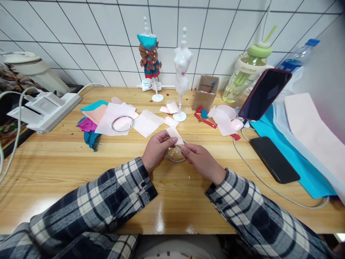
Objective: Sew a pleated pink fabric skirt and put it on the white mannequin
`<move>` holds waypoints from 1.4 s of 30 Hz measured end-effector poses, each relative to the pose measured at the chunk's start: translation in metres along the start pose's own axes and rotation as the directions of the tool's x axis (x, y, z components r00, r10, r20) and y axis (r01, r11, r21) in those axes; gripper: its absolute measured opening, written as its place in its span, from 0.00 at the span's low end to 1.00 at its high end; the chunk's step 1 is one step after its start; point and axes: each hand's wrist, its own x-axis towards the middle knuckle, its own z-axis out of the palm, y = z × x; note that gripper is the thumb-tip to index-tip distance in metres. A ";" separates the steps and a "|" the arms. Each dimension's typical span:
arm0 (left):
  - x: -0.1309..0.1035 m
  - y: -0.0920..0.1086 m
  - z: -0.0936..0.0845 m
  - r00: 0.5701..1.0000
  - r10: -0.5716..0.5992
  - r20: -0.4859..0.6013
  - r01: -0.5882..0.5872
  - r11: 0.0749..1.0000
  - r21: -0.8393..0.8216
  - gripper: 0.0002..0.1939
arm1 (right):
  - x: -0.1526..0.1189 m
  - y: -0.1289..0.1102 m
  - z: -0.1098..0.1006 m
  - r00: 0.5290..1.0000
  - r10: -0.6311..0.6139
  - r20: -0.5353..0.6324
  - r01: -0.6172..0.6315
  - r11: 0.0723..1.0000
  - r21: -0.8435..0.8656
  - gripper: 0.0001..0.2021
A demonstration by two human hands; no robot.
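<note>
My left hand (159, 149) pinches a small pale pink paper piece (175, 135) over the middle of the table. Fingers closed, my right hand (201, 158) meets the lower right corner of that piece; what it grips there is too small to make out. Under both hands lies a metal ring (175, 160) with small pale scraps inside it. Beyond them, a bare white mannequin (182, 72) stands upright. To its left is a second mannequin dressed in a blue, brown and red outfit (149, 57). Pale paper squares (148, 122) lie to the left of my hands.
A second ring (122, 123) rests on pale sheets at the left, near a power strip (51, 108). Behind my right hand are a cardboard box (205, 95) and red scraps (206, 121). Two phones (265, 95), a green-lidded bottle (244, 73), a cable and blue sheets (302, 169) occupy the right.
</note>
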 end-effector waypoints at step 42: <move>0.044 0.006 -0.033 0.918 0.245 -0.311 -0.230 0.969 0.084 0.11 | -0.026 0.002 0.034 0.948 -0.226 0.225 0.319 0.650 -0.690 0.09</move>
